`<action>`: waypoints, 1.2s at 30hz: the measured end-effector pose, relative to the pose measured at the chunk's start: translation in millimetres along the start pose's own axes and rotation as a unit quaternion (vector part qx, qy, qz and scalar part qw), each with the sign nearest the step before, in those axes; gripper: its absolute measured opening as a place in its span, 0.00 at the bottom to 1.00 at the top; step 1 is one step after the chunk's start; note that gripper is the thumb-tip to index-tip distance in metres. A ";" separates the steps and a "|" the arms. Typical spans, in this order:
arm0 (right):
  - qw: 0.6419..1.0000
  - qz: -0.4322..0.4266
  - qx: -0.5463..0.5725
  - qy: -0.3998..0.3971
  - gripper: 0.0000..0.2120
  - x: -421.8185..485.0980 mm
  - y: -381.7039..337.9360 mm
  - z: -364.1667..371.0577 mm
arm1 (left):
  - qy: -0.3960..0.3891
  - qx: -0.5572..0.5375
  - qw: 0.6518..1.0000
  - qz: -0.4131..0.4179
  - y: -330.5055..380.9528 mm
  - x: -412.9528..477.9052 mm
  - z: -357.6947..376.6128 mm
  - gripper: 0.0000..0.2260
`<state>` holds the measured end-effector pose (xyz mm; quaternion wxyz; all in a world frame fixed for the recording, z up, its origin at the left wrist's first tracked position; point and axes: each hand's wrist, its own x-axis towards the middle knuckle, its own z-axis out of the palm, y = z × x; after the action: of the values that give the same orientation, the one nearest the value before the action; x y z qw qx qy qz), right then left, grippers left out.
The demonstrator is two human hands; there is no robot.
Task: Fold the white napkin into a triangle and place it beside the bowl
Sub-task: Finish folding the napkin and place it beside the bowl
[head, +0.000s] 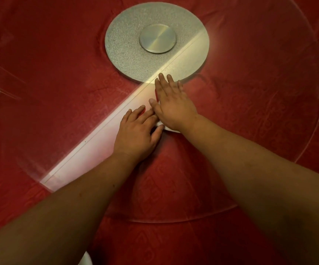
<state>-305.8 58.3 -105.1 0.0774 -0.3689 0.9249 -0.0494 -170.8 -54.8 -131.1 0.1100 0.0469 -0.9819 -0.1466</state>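
Head view: both hands lie flat, fingers spread, neither grip closed on anything. The right hand (171, 106) presses the white napkin (171, 129), mostly hidden beneath it; the left hand (137, 131) touches it alongside, on the red tabletop (59, 54).

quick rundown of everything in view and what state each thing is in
left hand: flat, palm down, pressing on the napkin
right hand: flat, fingers spread, pressing on the napkin, overlapping the left hand's fingers
white napkin: almost fully hidden under both hands, fold shape cannot be told
glass turntable: lying flat over the red tablecloth, glare streak across it
round silver base: centred under the glass
red tablecloth: spread, slightly wrinkled
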 end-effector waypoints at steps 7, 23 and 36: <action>1.000 0.019 0.005 0.012 0.34 -39.6 1.5 6.1 | -0.005 0.008 1.000 0.003 1.2 -0.6 0.4 0.21; 0.997 0.080 -0.016 0.001 0.31 -90.4 25.8 11.0 | -0.080 0.021 0.993 0.085 15.0 -0.4 -2.7 0.23; 0.975 0.200 -0.009 0.095 0.21 -107.5 4.1 -8.6 | -0.129 -0.006 0.990 0.053 15.2 -0.8 -11.2 0.24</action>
<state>-233.1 135.7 -85.8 -0.0055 -0.1710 0.9835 -0.0592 -168.4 -43.3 -116.3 -0.0096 -0.0255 -0.9882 -0.1508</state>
